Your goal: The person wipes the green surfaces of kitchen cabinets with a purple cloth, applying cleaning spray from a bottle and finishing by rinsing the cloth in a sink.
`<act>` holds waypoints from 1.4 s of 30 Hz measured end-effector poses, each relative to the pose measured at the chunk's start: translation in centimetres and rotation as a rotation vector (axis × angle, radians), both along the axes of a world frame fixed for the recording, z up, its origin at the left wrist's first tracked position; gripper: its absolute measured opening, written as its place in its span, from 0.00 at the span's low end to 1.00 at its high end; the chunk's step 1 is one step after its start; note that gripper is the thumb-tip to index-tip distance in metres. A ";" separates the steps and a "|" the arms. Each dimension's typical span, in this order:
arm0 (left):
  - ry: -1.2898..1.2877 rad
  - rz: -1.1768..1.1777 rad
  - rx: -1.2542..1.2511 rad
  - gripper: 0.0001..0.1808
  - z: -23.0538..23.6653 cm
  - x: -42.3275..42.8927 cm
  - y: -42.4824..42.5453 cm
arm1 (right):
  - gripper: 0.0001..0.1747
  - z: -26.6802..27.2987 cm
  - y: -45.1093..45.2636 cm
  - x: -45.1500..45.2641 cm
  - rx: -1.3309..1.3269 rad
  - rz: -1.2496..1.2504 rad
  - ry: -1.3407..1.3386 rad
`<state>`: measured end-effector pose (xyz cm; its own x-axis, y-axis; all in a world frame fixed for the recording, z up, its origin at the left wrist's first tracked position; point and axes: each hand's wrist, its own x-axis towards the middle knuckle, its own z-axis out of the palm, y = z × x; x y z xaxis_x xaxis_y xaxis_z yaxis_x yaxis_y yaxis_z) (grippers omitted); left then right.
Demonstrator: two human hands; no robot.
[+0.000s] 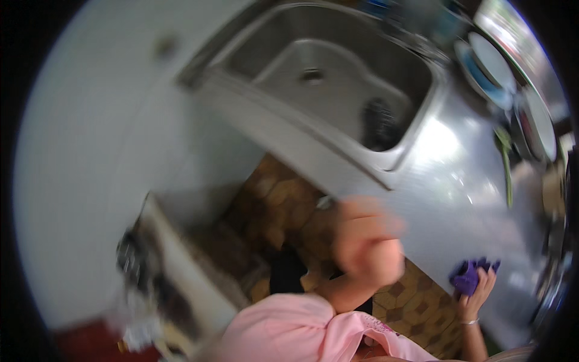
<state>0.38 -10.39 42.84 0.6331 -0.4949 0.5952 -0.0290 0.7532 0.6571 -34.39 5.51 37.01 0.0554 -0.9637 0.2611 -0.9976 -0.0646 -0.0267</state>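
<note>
A bunched purple cloth [466, 277] is in the grip of my right hand [479, 289], at the right on the steel countertop [452, 199]. That wrist wears a thin bracelet. Nearer the middle, my left hand [371, 242] is raised in front of the counter's edge, its fingers looking curled. Motion blur hides whether anything is inside it. Beyond it is a stainless steel sink [307, 102] with a drain. A dark mesh-like object, perhaps a scouring pad [379, 124], lies in the sink's near right corner.
Plates [488, 68] stand at the far right edge of the counter, with a green-handled utensil [506, 167] near them. A pale wall [99, 135] rises on the left. A soiled pale ledge [185, 262] holds dark, blurred items. Patterned floor tiles [407, 307] show below.
</note>
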 end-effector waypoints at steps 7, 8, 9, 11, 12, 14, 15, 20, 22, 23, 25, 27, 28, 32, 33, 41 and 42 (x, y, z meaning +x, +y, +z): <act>-0.334 -0.274 0.062 0.06 15.2 -1.9 8.9 | 0.42 -3.9 0.3 -1.1 0.094 0.166 -0.087; -0.381 -0.268 0.131 0.05 16.0 -2.5 11.7 | 0.40 -4.6 0.6 -1.5 0.154 0.181 -0.076; -0.414 -0.317 0.135 0.04 16.9 -2.5 13.1 | 0.38 -4.0 0.6 -1.8 0.166 0.130 -0.031; -0.547 -0.409 0.161 0.03 17.9 -1.9 17.0 | 0.35 -3.1 0.8 -1.1 0.238 0.063 0.025; -0.641 -0.389 0.228 0.04 17.5 -1.1 18.8 | 0.34 -3.1 1.2 -0.7 0.176 0.057 0.071; -0.682 -0.339 0.372 0.04 16.2 0.5 20.6 | 0.28 -2.4 0.4 0.3 0.224 -0.129 0.172; -0.693 -0.375 0.520 0.03 16.1 1.7 21.2 | 0.27 -1.6 -0.1 1.0 0.264 -0.155 0.093; -0.522 -0.174 0.987 0.08 16.0 7.7 25.9 | 0.30 3.5 -6.5 9.5 1.009 -0.350 -1.402; -0.413 -0.138 1.220 0.16 14.6 11.0 28.2 | 0.28 10.1 -6.7 17.1 1.050 -0.408 -1.339; -0.326 -0.130 1.198 0.23 13.1 11.6 28.6 | 0.32 11.2 -6.5 18.9 0.982 -0.206 -1.049; -0.346 -0.162 1.232 0.35 13.0 12.0 26.9 | 0.22 14.3 -6.2 21.1 0.714 0.260 -0.711; -0.448 -0.222 1.104 0.46 13.5 11.8 24.0 | 0.16 20.5 -5.3 24.8 0.785 0.301 -0.604; -0.581 -0.243 1.043 0.52 13.8 11.5 22.3 | 0.14 23.3 -5.3 26.3 0.890 0.390 -0.669; -0.746 -0.168 0.921 0.32 12.2 12.9 21.1 | 0.14 24.7 -4.5 31.9 1.231 0.892 -0.807; -0.741 -0.221 0.863 0.20 11.1 13.8 20.8 | 0.13 24.4 -4.5 33.4 1.259 0.958 -0.886; -0.328 -0.382 1.660 0.14 -2.7 11.9 26.5 | 0.12 -0.1 -7.9 38.2 1.213 0.505 -0.520; -0.310 -0.396 1.724 0.15 -4.0 11.7 27.6 | 0.12 -4.4 -8.7 38.6 1.301 0.442 -0.501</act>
